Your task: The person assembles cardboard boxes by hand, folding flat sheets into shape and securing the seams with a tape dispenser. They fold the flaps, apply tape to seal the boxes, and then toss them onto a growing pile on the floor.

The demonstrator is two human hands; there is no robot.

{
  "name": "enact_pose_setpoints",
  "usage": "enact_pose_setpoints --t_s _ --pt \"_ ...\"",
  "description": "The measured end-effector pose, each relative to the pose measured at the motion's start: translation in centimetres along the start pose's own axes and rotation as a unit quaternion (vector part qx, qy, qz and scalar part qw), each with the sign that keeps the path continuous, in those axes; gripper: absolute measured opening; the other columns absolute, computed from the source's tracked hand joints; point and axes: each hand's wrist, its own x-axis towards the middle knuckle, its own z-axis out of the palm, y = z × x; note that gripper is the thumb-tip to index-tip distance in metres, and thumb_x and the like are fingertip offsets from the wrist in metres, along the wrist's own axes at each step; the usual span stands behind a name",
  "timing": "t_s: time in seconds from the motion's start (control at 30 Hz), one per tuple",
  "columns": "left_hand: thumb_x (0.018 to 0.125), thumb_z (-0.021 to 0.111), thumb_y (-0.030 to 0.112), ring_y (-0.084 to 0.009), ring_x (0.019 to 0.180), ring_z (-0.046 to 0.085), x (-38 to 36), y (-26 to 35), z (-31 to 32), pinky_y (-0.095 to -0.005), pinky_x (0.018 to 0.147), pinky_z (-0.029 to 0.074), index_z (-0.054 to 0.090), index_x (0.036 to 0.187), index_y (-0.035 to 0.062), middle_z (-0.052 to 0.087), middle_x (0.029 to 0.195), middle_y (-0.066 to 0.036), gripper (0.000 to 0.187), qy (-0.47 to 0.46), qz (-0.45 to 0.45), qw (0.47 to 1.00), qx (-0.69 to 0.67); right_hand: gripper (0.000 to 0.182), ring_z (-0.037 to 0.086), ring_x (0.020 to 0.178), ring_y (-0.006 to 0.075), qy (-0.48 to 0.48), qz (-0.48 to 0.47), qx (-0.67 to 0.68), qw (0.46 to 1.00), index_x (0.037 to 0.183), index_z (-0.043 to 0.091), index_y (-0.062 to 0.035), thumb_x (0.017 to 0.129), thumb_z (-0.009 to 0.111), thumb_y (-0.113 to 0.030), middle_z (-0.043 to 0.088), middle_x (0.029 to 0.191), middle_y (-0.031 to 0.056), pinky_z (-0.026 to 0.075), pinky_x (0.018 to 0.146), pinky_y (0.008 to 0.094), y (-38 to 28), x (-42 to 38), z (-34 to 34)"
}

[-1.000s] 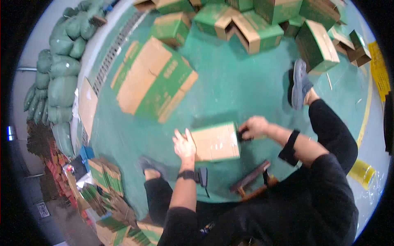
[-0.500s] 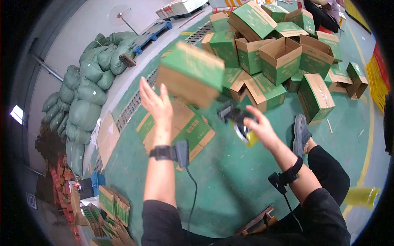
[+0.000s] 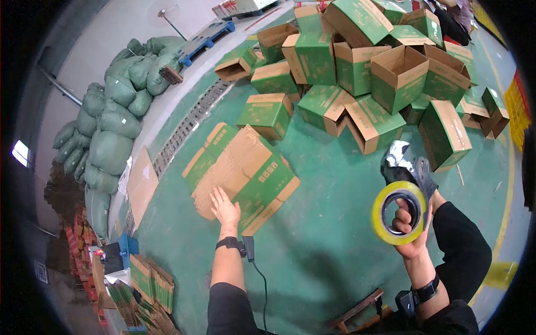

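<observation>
My left hand (image 3: 225, 210) reaches down to the near edge of a stack of flattened green-and-brown cartons (image 3: 271, 181) on the floor. Its fingers are stretched out and lie over the cardboard edges, holding nothing. In my right hand (image 3: 412, 240) is a tape dispenser (image 3: 398, 159) carrying a wide roll of yellow tape (image 3: 381, 216). The right fingers curl through the roll's middle, and the dispenser's shiny head points away from me. Beyond the stack, a made-up carton (image 3: 266, 115) rests on the floor at the edge of a heap.
Made-up cartons (image 3: 399, 78) are heaped ahead and to the right. Green sacks (image 3: 114, 151) line the left wall near a blue pallet (image 3: 206, 42). Folded cartons (image 3: 153, 282) stand at lower left, a wooden stool (image 3: 357, 312) by my legs. Another person (image 3: 455, 22) sits far right.
The carton in the air by my left hand has left it. That hand has dropped onto the flat stack. My right hand has moved right and turned, bringing the tape roll into full view.
</observation>
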Motion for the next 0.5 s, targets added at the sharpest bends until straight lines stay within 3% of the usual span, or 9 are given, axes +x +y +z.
enact_pose_setpoints --t_s 0.1,0.17,0.2,0.27,0.3,0.37,0.43,0.5 --pt "0.071 0.066 0.018 -0.0268 0.133 0.008 0.2 -0.6 2.1 -0.0554 0.100 0.021 0.012 0.137 0.0078 0.008 0.144 -0.010 0.086 -0.025 -0.012 1.000 0.010 0.074 0.035 0.063 0.0139 0.008 0.046 -0.089 0.995 0.122 0.036 0.0032 0.082 0.040 -0.059 0.042 0.062 -0.0006 0.030 0.063 0.0289 2.2 0.8 -2.1" --pt "0.069 0.068 0.017 -0.0266 0.133 0.007 -0.6 -0.6 2.9 -0.0527 0.102 0.019 0.011 0.137 0.0074 0.007 0.144 -0.009 0.089 0.073 0.023 0.997 0.033 0.074 0.038 0.065 0.0163 0.063 0.068 -0.136 0.986 0.120 0.037 0.0040 0.082 0.038 -0.059 0.044 0.063 0.0019 0.032 0.065 0.0302 3.7 1.7 -2.8" --pt "0.069 0.068 0.017 -0.0266 0.133 0.007 -1.3 -0.5 3.3 -0.0527 0.102 0.019 0.011 0.137 0.0074 0.007 0.144 -0.009 0.089 0.065 0.020 0.997 0.036 0.073 0.042 0.067 0.0184 0.062 0.080 -0.162 0.981 0.118 0.039 0.0045 0.082 0.037 -0.060 0.047 0.065 0.0045 0.033 0.068 0.0319 4.2 2.2 -3.4" --pt "0.067 0.068 0.017 -0.0289 0.127 0.025 -2.5 -0.4 3.0 -0.0514 0.100 0.020 0.021 0.135 0.0080 0.031 0.134 -0.013 0.084 0.160 0.038 0.986 0.026 0.073 0.043 0.065 0.0186 0.061 0.069 -0.220 0.971 0.115 0.042 0.0031 0.081 0.038 -0.061 0.048 0.065 0.0046 0.034 0.067 0.0320 4.3 2.6 -3.9" --pt "0.067 0.068 0.017 -0.0289 0.127 0.025 -3.5 -0.3 1.9 -0.0514 0.100 0.020 0.021 0.135 0.0080 0.031 0.134 -0.013 0.084 0.158 0.037 0.986 0.035 0.073 0.042 0.064 0.0183 0.044 0.060 -0.238 0.969 0.115 0.043 0.0025 0.080 0.038 -0.062 0.047 0.064 0.0039 0.034 0.066 0.0318 3.7 2.5 -4.4" --pt "0.067 0.067 0.014 -0.0285 0.107 0.046 -5.7 0.3 -0.6 -0.0462 0.090 0.035 0.046 0.119 0.0099 0.051 0.107 -0.011 0.057 0.072 0.049 0.995 -0.053 0.080 0.040 0.060 0.0142 -0.038 0.009 -0.232 0.972 0.116 0.041 0.0012 0.074 0.042 -0.067 0.046 0.065 0.0002 0.036 0.067 0.0306 1.6 2.7 -4.0" --pt "0.066 0.065 0.009 -0.0268 0.085 0.053 -9.2 -1.2 1.1 -0.0418 0.074 0.045 0.061 0.093 0.0110 0.052 0.085 -0.007 0.028 -0.005 0.113 0.990 -0.085 0.078 0.042 0.063 0.0135 -0.003 -0.056 -0.114 0.992 0.117 0.040 -0.0001 0.074 0.047 -0.065 0.047 0.070 -0.0010 0.038 0.073 0.0298 0.8 2.2 -2.8" --pt "0.064 0.064 0.005 -0.0259 0.081 0.053 -12.9 -1.1 0.7 -0.0382 0.064 0.047 0.063 0.082 0.0110 0.051 0.085 -0.006 0.019 0.026 0.233 0.970 -0.072 0.073 0.045 0.068 0.0142 0.064 -0.013 0.056 0.996 0.118 0.040 -0.0019 0.075 0.051 -0.060 0.048 0.074 -0.0016 0.039 0.080 0.0296 0.8 1.3 -2.5"
